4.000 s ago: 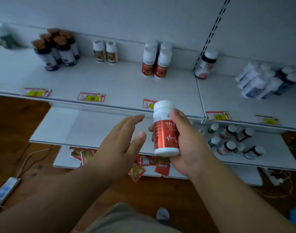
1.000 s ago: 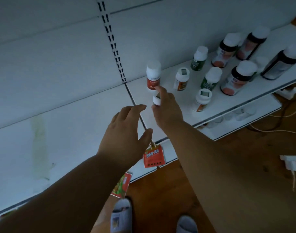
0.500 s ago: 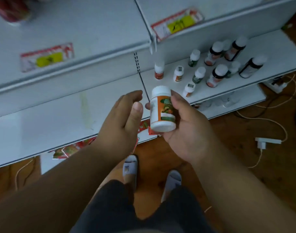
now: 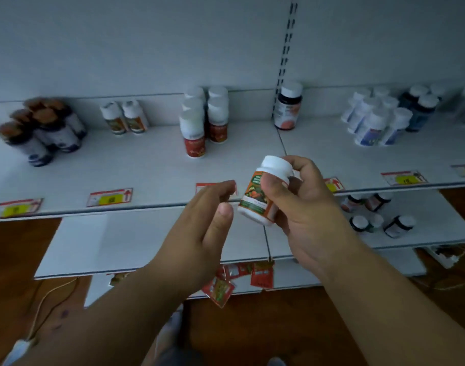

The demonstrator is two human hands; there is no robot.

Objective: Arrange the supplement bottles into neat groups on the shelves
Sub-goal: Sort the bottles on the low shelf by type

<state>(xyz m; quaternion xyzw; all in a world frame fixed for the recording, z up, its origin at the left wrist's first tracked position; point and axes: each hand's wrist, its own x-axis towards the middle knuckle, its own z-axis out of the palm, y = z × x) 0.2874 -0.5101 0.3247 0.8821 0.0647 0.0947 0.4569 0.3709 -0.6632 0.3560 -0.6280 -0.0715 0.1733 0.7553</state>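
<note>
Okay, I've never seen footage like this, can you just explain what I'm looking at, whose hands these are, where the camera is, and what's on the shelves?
There is no machine here. A person wears a wide-angle camera on the head, which looks forward and down, so both arms reach in from the bottom of the picture.

The right hand grips a small white-capped bottle with an orange and green label. The left hand hovers beside it, fingers relaxed, holding nothing.

In front is a white upper shelf with bottles in groups: dark bottles with brown caps at the left, two small bottles whose labels look like that of the held one, a cluster with red labels, one dark bottle alone, and white and dark bottles at the right. Price tags line the edge. A lower shelf holds more bottles.
</note>
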